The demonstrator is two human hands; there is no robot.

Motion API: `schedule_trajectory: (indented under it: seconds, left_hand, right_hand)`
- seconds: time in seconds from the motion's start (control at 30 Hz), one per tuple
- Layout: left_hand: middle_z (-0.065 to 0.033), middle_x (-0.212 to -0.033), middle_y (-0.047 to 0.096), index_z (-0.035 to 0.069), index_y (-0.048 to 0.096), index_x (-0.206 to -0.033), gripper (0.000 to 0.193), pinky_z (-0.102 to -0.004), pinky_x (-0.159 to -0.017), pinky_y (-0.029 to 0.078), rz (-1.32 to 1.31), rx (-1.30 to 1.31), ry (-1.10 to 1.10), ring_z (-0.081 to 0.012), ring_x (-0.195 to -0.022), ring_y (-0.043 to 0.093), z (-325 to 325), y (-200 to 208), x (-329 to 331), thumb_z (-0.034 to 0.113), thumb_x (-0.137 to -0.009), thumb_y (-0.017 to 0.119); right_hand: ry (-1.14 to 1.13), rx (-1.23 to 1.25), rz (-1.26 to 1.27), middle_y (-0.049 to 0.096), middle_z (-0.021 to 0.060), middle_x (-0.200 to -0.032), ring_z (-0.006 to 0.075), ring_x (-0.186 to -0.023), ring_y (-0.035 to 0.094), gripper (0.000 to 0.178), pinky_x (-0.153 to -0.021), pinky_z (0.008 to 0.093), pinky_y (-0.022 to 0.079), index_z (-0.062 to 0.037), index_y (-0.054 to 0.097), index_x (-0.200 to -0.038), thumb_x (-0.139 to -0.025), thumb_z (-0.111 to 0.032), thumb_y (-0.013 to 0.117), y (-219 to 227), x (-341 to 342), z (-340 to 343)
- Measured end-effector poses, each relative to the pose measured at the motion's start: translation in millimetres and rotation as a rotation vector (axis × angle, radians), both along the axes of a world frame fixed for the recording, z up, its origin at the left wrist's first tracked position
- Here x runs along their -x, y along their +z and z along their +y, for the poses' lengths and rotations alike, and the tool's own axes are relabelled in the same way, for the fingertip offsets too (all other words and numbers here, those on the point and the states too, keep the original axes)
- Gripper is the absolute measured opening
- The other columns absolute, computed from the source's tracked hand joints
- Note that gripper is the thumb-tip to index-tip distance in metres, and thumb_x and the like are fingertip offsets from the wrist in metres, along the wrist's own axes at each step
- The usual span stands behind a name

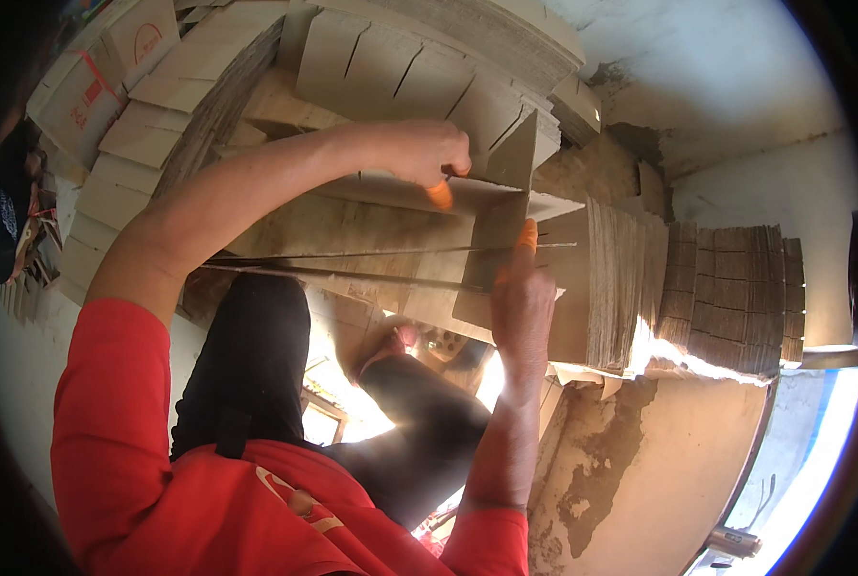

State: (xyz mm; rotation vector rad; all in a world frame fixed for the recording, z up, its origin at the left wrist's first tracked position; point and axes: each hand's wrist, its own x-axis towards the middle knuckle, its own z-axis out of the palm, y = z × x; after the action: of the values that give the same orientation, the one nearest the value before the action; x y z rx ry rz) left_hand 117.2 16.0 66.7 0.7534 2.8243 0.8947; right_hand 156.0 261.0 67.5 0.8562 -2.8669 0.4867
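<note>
My left hand, with an orange finger cover, reaches across the bench and is closed at the top edge of a long cardboard strip. My right hand, also with an orange-covered fingertip, is closed on an upright cardboard divider piece. Its index finger points up along that piece, and its thumb is hidden. Just beyond the fingertip, a tall cardboard piece stands crosswise to the long strip, meeting it near its right end. Two thin dark rods or cords run across the bench below the strip.
Slotted cardboard sheets lean at the back. Stacked cardboard pieces and darker bundles stand to the right. More stacks and a printed carton fill the left. My legs are below the wooden bench.
</note>
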Motion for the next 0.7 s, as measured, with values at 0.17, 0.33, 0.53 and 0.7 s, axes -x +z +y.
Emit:
schedule_trajectory:
  seconds: [0.17, 0.33, 0.53, 0.7]
  left_hand:
    - [-0.0154, -0.076, 0.061, -0.005, 0.058, -0.087, 0.034, -0.0400, -0.062, 0.046, 0.032, -0.242, 0.274, -0.0315, -0.071, 0.059, 0.8, -14.2, 24.4, 0.022, -0.074, 0.075]
    - [-0.0195, -0.070, 0.057, -0.003, 0.051, -0.079, 0.015, -0.0447, -0.060, 0.046, 0.266, 0.134, 0.256, -0.0366, -0.068, 0.059, 13.6, -33.7, 46.7, -0.001, -0.072, 0.064]
    - [-0.0222, -0.064, 0.050, -0.003, 0.044, -0.064, 0.016, -0.0463, -0.054, 0.039, 0.336, -0.031, 0.307, -0.0391, -0.062, 0.055, 8.3, -56.7, 53.5, -0.011, -0.063, 0.058]
    - [-0.0221, -0.062, 0.047, -0.002, 0.042, -0.063, 0.017, -0.0437, -0.052, 0.037, 0.382, -0.088, 0.274, -0.0378, -0.060, 0.051, 4.9, -62.5, 57.3, -0.010, -0.059, 0.057]
  right_hand:
    - [-0.001, 0.008, 0.043, 0.053, 0.0172, -0.057, 0.0311, -0.050, 0.055, 0.057, -0.049, 0.0404, 0.043, 0.0073, 0.033, -0.137, -0.082, 0.005, 0.048, -6.2, 1.0, -2.5]
    - [-0.042, 0.090, 0.037, 0.048, 0.0138, -0.052, 0.0279, -0.045, 0.051, 0.058, -0.046, 0.0382, 0.040, 0.0071, 0.032, -0.138, -0.082, 0.004, 0.049, -18.4, -2.1, -2.1]
    - [-0.034, 0.067, 0.022, 0.046, 0.0167, -0.054, 0.0271, -0.045, 0.048, 0.057, -0.045, 0.0374, 0.039, 0.0053, 0.035, -0.137, -0.082, 0.006, 0.049, -8.0, -8.5, 2.2]
    - [0.000, 0.034, 0.058, 0.046, 0.0162, -0.055, 0.0257, -0.045, 0.048, 0.060, -0.045, 0.0371, 0.039, 0.0068, 0.034, -0.137, -0.079, 0.008, 0.049, -12.7, 2.8, 7.4]
